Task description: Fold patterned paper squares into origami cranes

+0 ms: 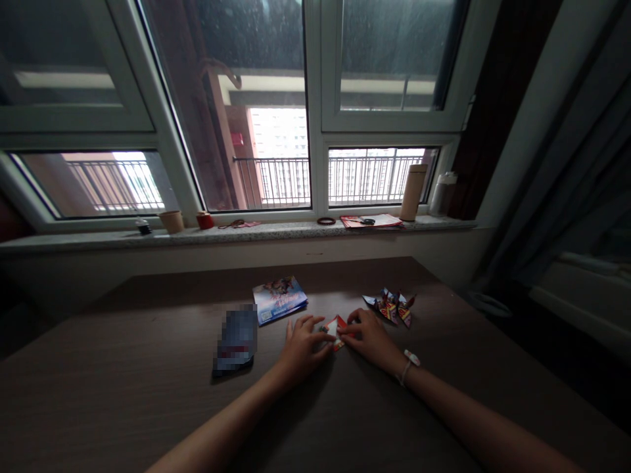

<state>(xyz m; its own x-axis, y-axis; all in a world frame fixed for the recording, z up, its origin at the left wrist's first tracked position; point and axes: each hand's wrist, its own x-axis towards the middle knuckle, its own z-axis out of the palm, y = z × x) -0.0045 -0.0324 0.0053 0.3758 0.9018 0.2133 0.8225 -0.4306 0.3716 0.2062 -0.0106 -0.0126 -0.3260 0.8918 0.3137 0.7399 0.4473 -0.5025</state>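
**Q:** Fingers?

**Me:** Both hands down on the counter. Fingers closed in on one small red-and-white folded paper piece (335, 332). Left hand (302, 348) comes at it from the left, right hand (372, 338) from the right. Fingertips of both are on it, and neither hand holds anything else.

**Q:** Where's the piece exactly?

**Me:** Between my hands, on or just above the dark brown wood-grain counter (148, 341). Hands cover most of it, so I can't tell the fold shape or whether it touches the surface.

**Q:** What's near it?

**Me:** Just past the right hand, a cluster of folded multicoloured glossy paper figures (392, 307) lies on the counter, near my fingers but not touching. Up and left, a glossy blue printed paper booklet (279, 299) sits just beyond the left hand. Further left, a dark blue rectangular packet (235, 340), pixelated, so no detail. Pale band bracelet (408, 366) on my right wrist.

**Q:** Further back?

**Me:** Grey speckled stone window sill (276, 233) behind the counter. On it: tall tan cylindrical flask (413, 192), white bottle (442, 194), tan paper cup (172, 222), small red cup (204, 221), and a stack of red-and-white papers (371, 221).
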